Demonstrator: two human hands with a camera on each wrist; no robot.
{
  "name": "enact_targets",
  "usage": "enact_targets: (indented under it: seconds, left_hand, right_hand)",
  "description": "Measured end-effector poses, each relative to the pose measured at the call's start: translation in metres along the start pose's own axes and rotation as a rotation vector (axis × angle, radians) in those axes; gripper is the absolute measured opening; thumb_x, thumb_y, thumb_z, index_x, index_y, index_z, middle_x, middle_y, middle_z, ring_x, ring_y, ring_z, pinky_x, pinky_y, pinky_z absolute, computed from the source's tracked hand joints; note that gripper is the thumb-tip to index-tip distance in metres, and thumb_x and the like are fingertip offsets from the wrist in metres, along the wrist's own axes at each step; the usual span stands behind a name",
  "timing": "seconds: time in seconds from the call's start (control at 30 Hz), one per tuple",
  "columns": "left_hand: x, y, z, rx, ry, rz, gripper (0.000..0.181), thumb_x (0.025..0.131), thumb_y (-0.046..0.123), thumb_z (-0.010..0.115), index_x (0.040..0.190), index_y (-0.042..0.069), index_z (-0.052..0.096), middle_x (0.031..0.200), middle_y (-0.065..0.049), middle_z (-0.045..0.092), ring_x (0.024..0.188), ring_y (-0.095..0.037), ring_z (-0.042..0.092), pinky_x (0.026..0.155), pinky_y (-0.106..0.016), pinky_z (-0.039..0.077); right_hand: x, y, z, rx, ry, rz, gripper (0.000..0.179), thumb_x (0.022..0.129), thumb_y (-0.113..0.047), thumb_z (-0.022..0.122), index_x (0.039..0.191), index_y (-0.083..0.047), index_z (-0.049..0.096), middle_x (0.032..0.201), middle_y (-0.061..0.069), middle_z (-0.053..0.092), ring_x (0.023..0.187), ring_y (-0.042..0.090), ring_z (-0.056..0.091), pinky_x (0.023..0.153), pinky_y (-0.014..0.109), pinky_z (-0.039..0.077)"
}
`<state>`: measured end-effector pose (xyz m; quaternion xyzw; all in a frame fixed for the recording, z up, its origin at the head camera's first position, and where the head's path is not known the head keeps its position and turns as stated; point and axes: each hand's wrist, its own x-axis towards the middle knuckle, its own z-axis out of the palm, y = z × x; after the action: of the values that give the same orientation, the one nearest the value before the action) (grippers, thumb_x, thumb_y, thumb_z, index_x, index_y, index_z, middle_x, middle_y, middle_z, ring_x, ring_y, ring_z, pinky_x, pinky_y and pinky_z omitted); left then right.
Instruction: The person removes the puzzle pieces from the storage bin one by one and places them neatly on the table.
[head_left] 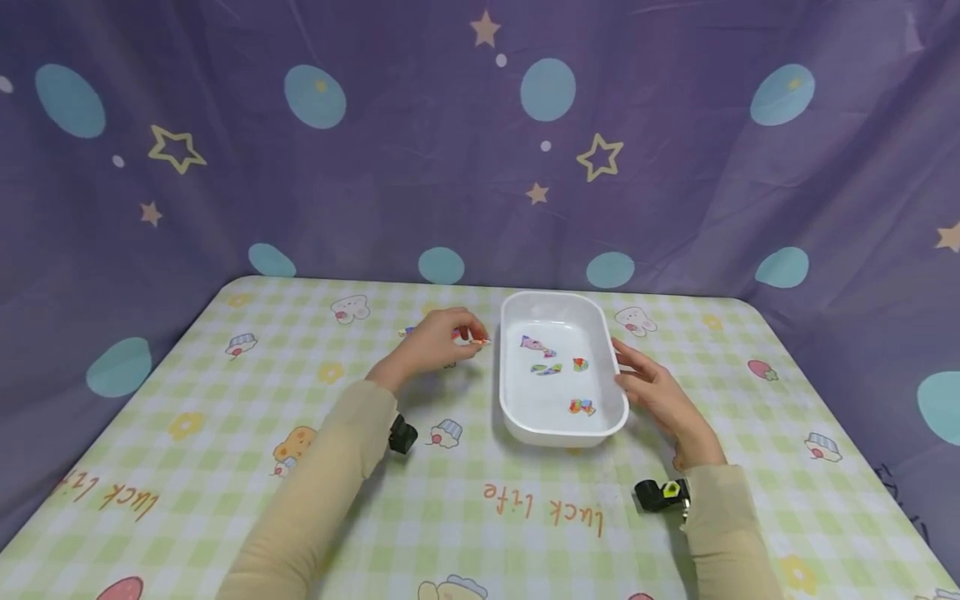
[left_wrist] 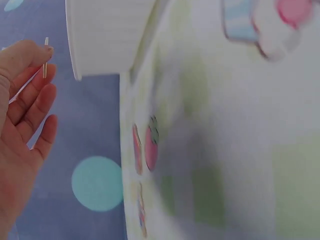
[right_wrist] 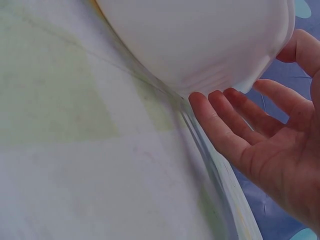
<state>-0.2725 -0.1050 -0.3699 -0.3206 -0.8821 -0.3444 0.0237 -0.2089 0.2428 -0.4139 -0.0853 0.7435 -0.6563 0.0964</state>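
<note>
My left hand [head_left: 442, 337] is left of a white rectangular tub [head_left: 558, 437], pinching a small, thin, flat piece [left_wrist: 46, 59] between thumb and fingertip. The held piece appears edge-on in the left wrist view, so its printed picture cannot be made out. Inside the tub lie several small colourful flat pieces, among them a pinkish one [head_left: 537, 345], a green one [head_left: 546, 369] and a red-orange one [head_left: 582, 407]. On the tub's right side, my right hand [head_left: 663, 400] touches the outer wall with fairly straight fingertips.
More flat pieces [left_wrist: 142, 210] lie on the table beside the left hand, partly hidden by it in the head view. A green checked cloth [head_left: 225, 517] with printed cakes and fruit covers the table. Behind hangs a purple curtain [head_left: 420, 183].
</note>
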Motion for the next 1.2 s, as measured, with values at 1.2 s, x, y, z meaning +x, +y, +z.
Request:
enact_targets:
  seconds: [1.2]
  left_hand:
    - [-0.054,-0.087,-0.070,0.194,-0.008,-0.293,0.016,0.083,0.013,0.062,0.097,0.006,0.067,0.093,-0.007,0.063,0.080,-0.020,0.052,0.070,-0.033,0.041]
  right_hand:
    - [0.003,-0.001,-0.003,-0.002,-0.006,0.026,0.060,0.091,-0.012,0.052,0.144,-0.013,0.024,0.140,0.020,0.030,0.101,0.002,0.053,0.080,0.023,0.049]
